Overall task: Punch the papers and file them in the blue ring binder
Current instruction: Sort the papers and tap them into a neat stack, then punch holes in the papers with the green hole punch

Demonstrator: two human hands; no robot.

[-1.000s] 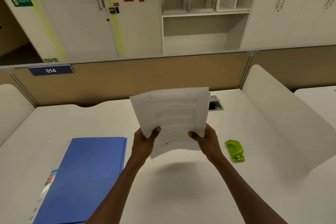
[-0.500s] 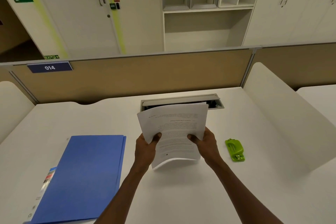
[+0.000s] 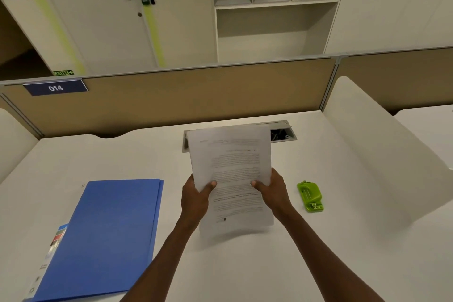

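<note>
A stack of printed white papers [image 3: 232,169] stands nearly upright at the middle of the white desk [image 3: 245,265], its bottom edge low over or on the surface. My left hand [image 3: 196,197] grips its left edge and my right hand [image 3: 273,190] grips its right edge, thumbs on the front sheet. The blue ring binder [image 3: 105,235] lies closed and flat to the left of my left arm. A small green hole punch [image 3: 310,195] sits on the desk just right of my right hand, apart from it.
A metal cable hatch [image 3: 282,133] is set into the desk behind the papers. A tan partition [image 3: 171,100] with a "014" label closes the far side. A white curved divider [image 3: 382,144] bounds the desk on the right, another on the left.
Both hands have lowered the paper stack from the air down toward the desk surface, and squared it more upright. Binder and punch have not moved.
</note>
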